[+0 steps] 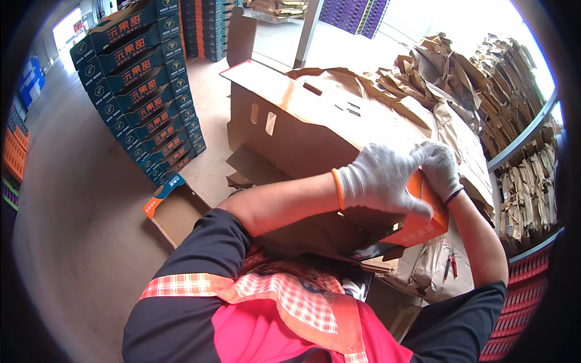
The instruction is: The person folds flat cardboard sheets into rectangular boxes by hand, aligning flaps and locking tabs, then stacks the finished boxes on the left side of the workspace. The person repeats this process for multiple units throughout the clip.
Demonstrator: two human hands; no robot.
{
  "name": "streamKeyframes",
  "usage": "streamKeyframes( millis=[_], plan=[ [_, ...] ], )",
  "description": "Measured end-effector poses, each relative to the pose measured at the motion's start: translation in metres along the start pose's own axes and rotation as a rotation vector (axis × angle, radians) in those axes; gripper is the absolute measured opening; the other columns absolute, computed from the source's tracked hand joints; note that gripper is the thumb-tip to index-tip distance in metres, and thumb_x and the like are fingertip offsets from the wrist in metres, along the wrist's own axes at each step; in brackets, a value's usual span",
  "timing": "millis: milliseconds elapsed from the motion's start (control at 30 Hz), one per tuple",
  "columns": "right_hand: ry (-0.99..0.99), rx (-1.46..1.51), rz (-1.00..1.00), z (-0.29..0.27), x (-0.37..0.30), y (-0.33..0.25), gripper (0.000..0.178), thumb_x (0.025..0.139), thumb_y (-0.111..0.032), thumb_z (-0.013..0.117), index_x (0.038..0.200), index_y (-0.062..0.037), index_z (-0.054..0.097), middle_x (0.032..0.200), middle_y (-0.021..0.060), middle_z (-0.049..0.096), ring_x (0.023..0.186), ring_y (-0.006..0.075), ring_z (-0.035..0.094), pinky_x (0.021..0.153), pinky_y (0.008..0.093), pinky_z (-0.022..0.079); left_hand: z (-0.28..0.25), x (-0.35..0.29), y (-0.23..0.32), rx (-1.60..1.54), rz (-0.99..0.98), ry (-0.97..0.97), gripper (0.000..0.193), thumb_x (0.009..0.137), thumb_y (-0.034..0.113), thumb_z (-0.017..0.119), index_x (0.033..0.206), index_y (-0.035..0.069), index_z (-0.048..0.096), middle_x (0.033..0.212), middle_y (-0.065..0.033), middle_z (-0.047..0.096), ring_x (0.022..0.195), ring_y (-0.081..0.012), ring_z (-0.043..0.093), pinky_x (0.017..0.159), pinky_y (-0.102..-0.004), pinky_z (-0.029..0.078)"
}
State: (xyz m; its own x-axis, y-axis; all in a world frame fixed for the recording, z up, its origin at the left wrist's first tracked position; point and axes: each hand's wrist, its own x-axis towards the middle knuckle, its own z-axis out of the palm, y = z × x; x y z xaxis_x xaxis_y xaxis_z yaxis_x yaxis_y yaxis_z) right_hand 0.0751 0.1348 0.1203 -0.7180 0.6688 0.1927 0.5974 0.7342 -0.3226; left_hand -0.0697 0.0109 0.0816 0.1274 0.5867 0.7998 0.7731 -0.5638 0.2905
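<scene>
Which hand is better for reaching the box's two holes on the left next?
Probably the left hand: it's nearer those holes, while the right hand is farther right, by the orange cardboard.

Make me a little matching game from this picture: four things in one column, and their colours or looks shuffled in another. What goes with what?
Things:
1. left hand
2. right hand
3. big piece of cardboard
4. tall stack of boxes

Looks:
A. dark green, towards the picture's left
B. gloved, orange at the wrist
C. brown, with slots cut through
D. gloved, dark at the wrist

Right pairs: 1-B, 2-D, 3-C, 4-A
</scene>
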Motion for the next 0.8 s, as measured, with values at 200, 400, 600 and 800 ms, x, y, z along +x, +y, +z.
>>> streamKeyframes(
  millis=[200,400,600,800],
  plan=[
    [0.008,0.063,-0.534,0.006,-0.016,-0.032,0.059,0.076,-0.016,0.073,0.129,0.0016,0.052,0.118,0.0148,0.063,0.104,0.0188,0.062,0.087,0.0308,0.051,-0.027,-0.029,-0.037,-0.387,0.058,0.038,0.058,0.09,0.03,0.063,0.138,0.001,0.047,0.13,-0.022,0.056,0.117,-0.0375,0.057,0.098,-0.0383,0.046],
    [0.105,0.548,0.075,-0.014,-0.003,0.046,0.051,0.077,-0.01,0.062,0.125,0.0052,0.056,0.115,0.0163,0.064,0.089,0.0122,0.063,0.076,0.0258,0.053,-0.084,-0.16,0.011,0.021,0.015,-0.275,0.135,0.051,0.085,0.066,0.146,-0.002,0.028,0.145,-0.0282,0.036,0.131,-0.0495,0.036,0.109,-0.0587,0.025],
    [-0.094,1.276,0.782,0.108,-0.069,0.118,0.02,0.087,-0.022,0.063,0.1,-0.0061,0.066,0.096,0.0076,0.066,0.086,0.0202,0.062,0.078,0.0347,0.053,-0.081,-0.124,0.018,0.12,-0.045,-0.084,0.09,0.061,0.04,0.083,0.133,-0.003,0.048,0.127,-0.0284,0.051,0.112,-0.0456,0.054,0.099,-0.0481,0.043],
    [0.282,1.648,0.522,0.098,-0.058,0.094,0.026,0.099,-0.021,0.051,0.114,-0.0025,0.062,0.103,0.0117,0.067,0.095,0.0219,0.063,0.09,0.0354,0.05,0.013,-0.037,0.029,0.004,0.172,0.035,0.081,0.066,0.041,0.078,0.128,-0.003,0.052,0.121,-0.0266,0.055,0.105,-0.0411,0.056,0.091,-0.0456,0.047]
  ],
)
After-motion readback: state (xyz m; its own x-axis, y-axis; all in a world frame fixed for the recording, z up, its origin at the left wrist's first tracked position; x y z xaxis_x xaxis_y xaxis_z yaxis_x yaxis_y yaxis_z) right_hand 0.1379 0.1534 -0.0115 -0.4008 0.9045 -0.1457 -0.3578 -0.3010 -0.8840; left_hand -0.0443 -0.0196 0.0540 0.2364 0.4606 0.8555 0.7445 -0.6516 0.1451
